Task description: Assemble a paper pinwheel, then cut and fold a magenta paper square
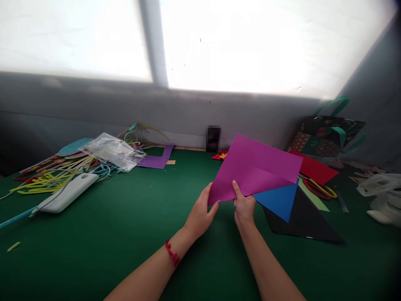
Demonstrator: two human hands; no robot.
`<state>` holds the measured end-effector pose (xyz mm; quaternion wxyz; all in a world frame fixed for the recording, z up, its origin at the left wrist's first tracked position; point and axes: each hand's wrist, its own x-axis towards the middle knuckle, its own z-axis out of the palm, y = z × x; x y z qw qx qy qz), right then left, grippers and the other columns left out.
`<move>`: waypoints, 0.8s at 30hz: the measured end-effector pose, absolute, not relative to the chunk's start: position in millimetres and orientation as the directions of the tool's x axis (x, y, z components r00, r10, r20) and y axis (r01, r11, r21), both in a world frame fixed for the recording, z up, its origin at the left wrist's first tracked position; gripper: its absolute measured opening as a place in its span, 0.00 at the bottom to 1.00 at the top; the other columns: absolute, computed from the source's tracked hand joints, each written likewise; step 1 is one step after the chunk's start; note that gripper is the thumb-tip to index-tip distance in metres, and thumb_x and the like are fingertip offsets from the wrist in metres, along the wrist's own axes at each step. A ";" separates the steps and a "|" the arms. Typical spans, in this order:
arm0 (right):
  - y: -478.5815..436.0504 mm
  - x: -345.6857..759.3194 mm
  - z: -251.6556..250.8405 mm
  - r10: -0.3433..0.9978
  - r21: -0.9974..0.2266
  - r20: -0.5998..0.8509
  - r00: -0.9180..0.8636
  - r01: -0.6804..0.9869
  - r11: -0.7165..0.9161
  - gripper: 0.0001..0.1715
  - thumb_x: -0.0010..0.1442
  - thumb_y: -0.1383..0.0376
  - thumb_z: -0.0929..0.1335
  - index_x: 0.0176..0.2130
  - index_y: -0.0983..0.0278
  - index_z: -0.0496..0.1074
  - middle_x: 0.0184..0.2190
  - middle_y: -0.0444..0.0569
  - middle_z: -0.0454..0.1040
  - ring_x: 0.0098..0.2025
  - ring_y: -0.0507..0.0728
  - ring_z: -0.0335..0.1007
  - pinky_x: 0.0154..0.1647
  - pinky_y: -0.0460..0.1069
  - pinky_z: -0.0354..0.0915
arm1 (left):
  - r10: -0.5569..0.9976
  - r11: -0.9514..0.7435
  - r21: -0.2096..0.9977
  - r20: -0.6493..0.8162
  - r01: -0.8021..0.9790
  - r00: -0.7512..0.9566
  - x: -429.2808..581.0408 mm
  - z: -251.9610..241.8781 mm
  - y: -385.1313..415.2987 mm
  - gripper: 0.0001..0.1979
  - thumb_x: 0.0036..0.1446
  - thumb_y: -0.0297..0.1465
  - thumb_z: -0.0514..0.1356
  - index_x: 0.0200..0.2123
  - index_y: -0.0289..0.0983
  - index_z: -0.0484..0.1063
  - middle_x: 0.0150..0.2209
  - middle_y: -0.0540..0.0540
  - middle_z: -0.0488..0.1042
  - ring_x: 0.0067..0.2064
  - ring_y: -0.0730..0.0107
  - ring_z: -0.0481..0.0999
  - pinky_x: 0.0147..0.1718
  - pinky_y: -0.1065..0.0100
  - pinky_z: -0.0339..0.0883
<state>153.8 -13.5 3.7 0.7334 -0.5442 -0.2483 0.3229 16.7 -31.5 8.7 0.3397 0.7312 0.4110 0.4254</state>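
Magenta paper (257, 169) — creased, flat, both hands' grip, left hand (200, 214), right hand (244, 209)

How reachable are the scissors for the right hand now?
Probably yes: the scissors lie in the open beyond the blue sheet, nothing standing between them and the right hand. But it is pinching the magenta sheet.

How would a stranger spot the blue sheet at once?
On the green table, right of centre, the left hand and right hand hold a magenta sheet. A blue sheet pokes out under its lower right edge as a triangle, over a black sheet. Nothing else in that pile is blue.
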 end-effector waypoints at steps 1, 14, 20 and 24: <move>-13.4 153.9 3.7 0.740 -0.960 0.011 0.672 -0.201 0.197 0.25 0.40 0.53 0.74 0.16 0.61 0.57 0.11 0.35 0.51 0.14 0.46 0.44 0.13 0.46 0.48 | 0.888 -0.437 0.841 0.349 0.319 0.298 16.7 8.5 -31.6 0.27 0.60 0.38 0.49 0.61 0.43 0.48 0.61 0.45 0.54 0.61 0.61 0.54 0.56 0.59 0.54; -15.0 151.8 7.3 0.764 -0.951 -0.007 0.645 -0.240 0.194 0.22 0.38 0.54 0.75 0.20 0.63 0.63 0.13 0.37 0.56 0.14 0.47 0.46 0.13 0.47 0.48 | 0.904 -0.403 0.867 0.328 0.292 0.274 15.9 3.1 -26.3 0.26 0.60 0.38 0.49 0.60 0.42 0.50 0.61 0.46 0.54 0.61 0.63 0.53 0.57 0.60 0.53; -15.2 152.4 6.6 0.784 -0.944 -0.005 0.621 -0.261 0.201 0.22 0.37 0.54 0.75 0.19 0.63 0.62 0.12 0.36 0.54 0.14 0.46 0.44 0.13 0.47 0.47 | 0.925 -0.282 0.958 0.258 0.049 0.280 10.9 0.7 -14.7 0.23 0.59 0.38 0.50 0.57 0.39 0.58 0.57 0.44 0.61 0.58 0.63 0.60 0.55 0.62 0.56; -14.9 154.2 6.2 0.792 -0.934 -0.006 0.611 -0.286 0.213 0.22 0.37 0.55 0.75 0.18 0.63 0.61 0.13 0.36 0.55 0.14 0.45 0.44 0.13 0.46 0.46 | 0.942 -0.087 0.992 0.113 -0.094 0.317 10.2 -2.3 -9.6 0.23 0.58 0.41 0.51 0.54 0.38 0.61 0.53 0.43 0.67 0.52 0.60 0.68 0.46 0.62 0.66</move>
